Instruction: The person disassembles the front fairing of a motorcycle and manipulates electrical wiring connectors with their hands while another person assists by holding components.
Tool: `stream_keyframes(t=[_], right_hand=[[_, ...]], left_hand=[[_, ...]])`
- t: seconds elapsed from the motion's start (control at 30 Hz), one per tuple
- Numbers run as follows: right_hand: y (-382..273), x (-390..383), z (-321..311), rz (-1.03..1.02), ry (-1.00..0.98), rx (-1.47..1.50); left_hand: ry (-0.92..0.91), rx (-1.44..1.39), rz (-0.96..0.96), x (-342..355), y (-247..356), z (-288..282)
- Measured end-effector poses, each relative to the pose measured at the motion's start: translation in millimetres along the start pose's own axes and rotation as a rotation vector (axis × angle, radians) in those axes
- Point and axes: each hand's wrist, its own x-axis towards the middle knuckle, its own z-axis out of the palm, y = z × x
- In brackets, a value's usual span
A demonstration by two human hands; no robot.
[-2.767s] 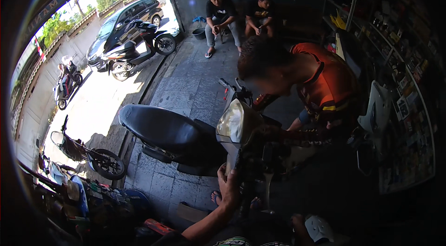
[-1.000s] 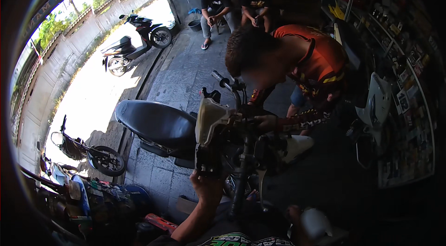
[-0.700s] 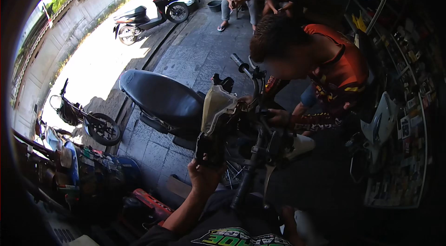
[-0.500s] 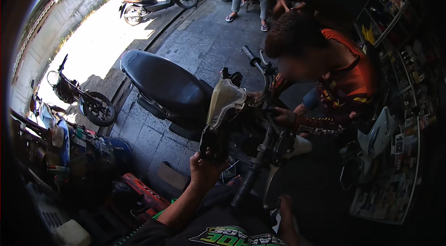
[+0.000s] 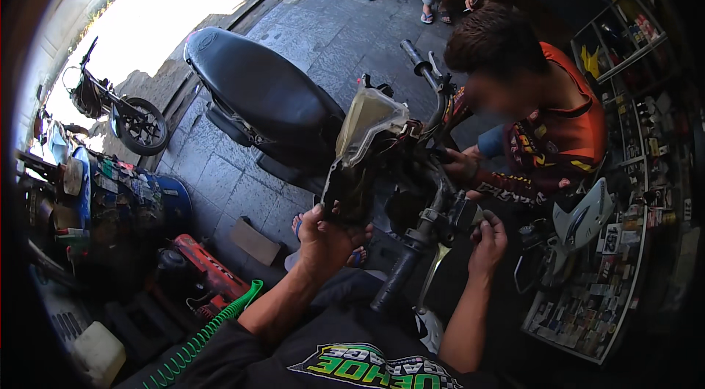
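My left hand (image 5: 328,244) is closed around the lower end of the black housing of a headlight (image 5: 371,123) with a yellowed clear lens. The headlight stands tilted beside the motorcycle handlebar (image 5: 439,202). Just right of the near rubber grip (image 5: 396,279) and brake lever (image 5: 438,271), my right hand (image 5: 487,242) is raised with its fingers pinched together. Whatever lies between those fingertips is too small and dark to make out. Across the handlebar a co-worker in an orange and dark shirt (image 5: 573,110) bends close, a hand (image 5: 463,165) at the bar's middle.
A black motorcycle seat (image 5: 257,88) extends to the far left. Red equipment (image 5: 209,268) and a coiled green hose (image 5: 213,330) lie at the lower left. A glass display case (image 5: 587,308) and a pale fairing panel (image 5: 584,216) stand at right. Two seated people are at the back.
My right hand has come up from low by my body to beside the handlebar, fingers pinched. My left hand keeps its hold on the headlight. The view has tilted downward.
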Motion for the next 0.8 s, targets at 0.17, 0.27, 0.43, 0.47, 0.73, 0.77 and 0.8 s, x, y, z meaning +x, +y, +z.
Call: stream_keyframes(t=[0.17, 0.27, 0.43, 0.47, 0.73, 0.77, 0.8], right_hand=[[6.0, -4.3, 10.1, 0.019, -0.039, 0.008], [16.7, -8.4, 10.1, 0.056, -0.061, 0.032], [43.1, -9.9, 3.0, 0.124, -0.058, -0.008], [45.4, -9.8, 3.8, 0.127, -0.062, -0.039], [34.9, 3.0, 40.9, -0.001, -0.182, -0.103], [33.9, 5.0, 43.5, -0.029, -0.225, -0.099], [32.6, 6.0, 47.1, -0.012, -0.243, -0.032]], left_hand=[[-0.012, 0.051, -0.047, 0.9, 14.1, -4.1], [-0.008, 0.057, -0.067, -2.2, 12.7, -10.5], [0.028, 0.023, -0.074, -8.0, 1.1, -8.0], [0.022, 0.032, -0.082, -7.8, 1.3, -6.0], [-0.003, 0.069, -0.099, 2.6, 14.6, 7.3], [-0.01, 0.068, -0.111, 2.8, 15.1, 6.9], [-0.017, 0.066, -0.123, 3.0, 15.2, 6.4]])
